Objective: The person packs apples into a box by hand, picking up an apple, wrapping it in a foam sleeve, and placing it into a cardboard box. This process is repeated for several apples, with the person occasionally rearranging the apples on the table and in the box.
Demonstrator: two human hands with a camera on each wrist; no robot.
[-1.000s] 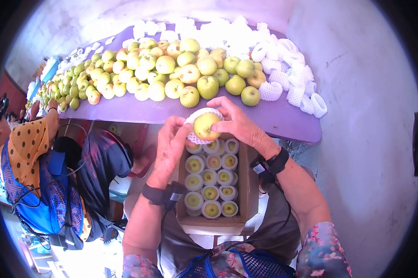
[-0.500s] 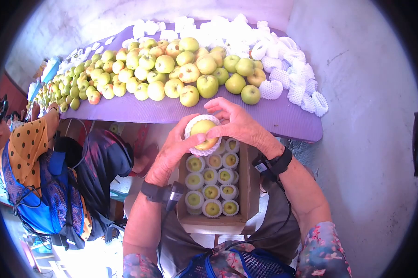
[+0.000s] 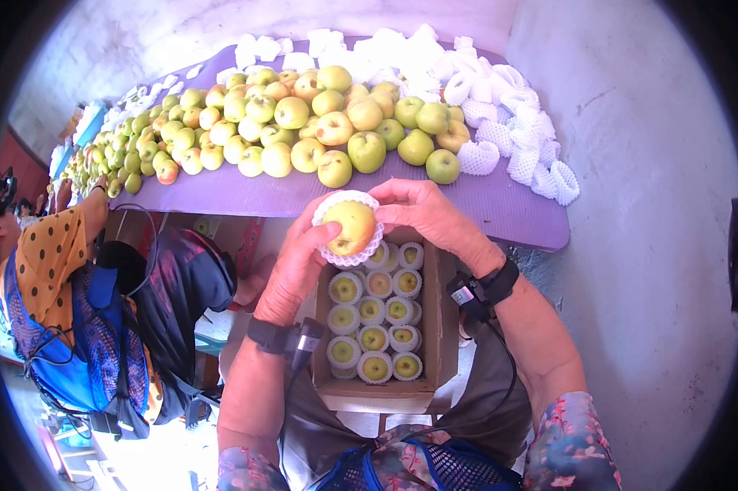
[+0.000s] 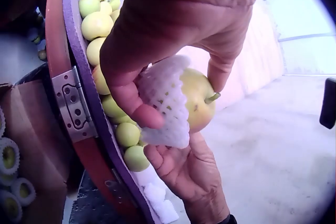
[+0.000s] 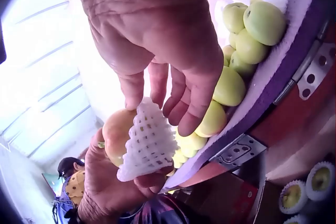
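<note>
In the head view a yellow-green apple [image 3: 351, 230] with a reddish blush sits in a white foam net sleeve [image 4: 165, 98], above the near edge of the purple-covered table. My left hand [image 3: 293, 266] holds both, its thumb on the apple and its fingers round the netting. From the right side, my right hand [image 3: 434, 217] pinches the net's edge with thumb and fingers. The left wrist view shows the apple's stem end bare of the net. Below the hands, a cardboard box [image 3: 441, 335] holds rows of netted apples [image 3: 372, 311].
A long heap of loose apples [image 3: 291, 114] covers much of the purple table mat [image 3: 500, 209]. Foam nets [image 3: 512, 123] are piled at its right end, near a pale wall [image 3: 639, 204]. At left sits another person in a dotted top [image 3: 54, 258], reaching to the heap.
The right hand has moved from the apple's face to the net's edge on the right. The left hand has kept its hold, and the apple has turned and sits deeper in the net.
</note>
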